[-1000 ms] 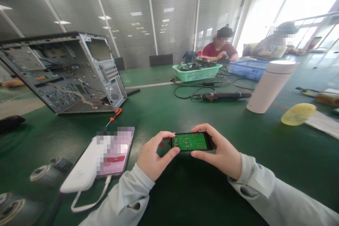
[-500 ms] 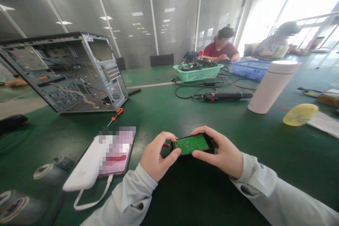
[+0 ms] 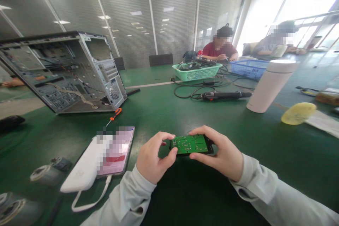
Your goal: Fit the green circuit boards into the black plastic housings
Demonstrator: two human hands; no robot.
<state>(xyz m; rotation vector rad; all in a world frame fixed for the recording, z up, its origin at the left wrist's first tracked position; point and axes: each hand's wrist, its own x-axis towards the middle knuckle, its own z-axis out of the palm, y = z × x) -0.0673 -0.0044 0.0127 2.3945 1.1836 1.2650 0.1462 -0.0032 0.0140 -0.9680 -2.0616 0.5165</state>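
A green circuit board (image 3: 189,144) sits in a black casing, its soldered face turned up toward me, just above or on the green table. My left hand (image 3: 156,157) pinches the left end, thumb at the near corner and index finger at the far one. Round the right end, my right hand (image 3: 221,152) is closed with the thumb along the near edge and fingers along the far edge. To the left lie a white power bank (image 3: 82,166) and a phone (image 3: 119,152), with a short white cable (image 3: 92,203) at their near ends.
An open computer case (image 3: 79,74) stands at the back left, an orange-handled screwdriver (image 3: 116,114) beside it. Beyond my hands are a black electric screwdriver (image 3: 225,95), a green basket of cables (image 3: 197,73) and a pink bottle (image 3: 270,86). Metal cylinders (image 3: 43,174) lie at left. Two people sit across.
The circuit board has turned slightly and lies more level, its face showing more squarely. Both hands keep their hold on it, and my left hand has shifted a little left.
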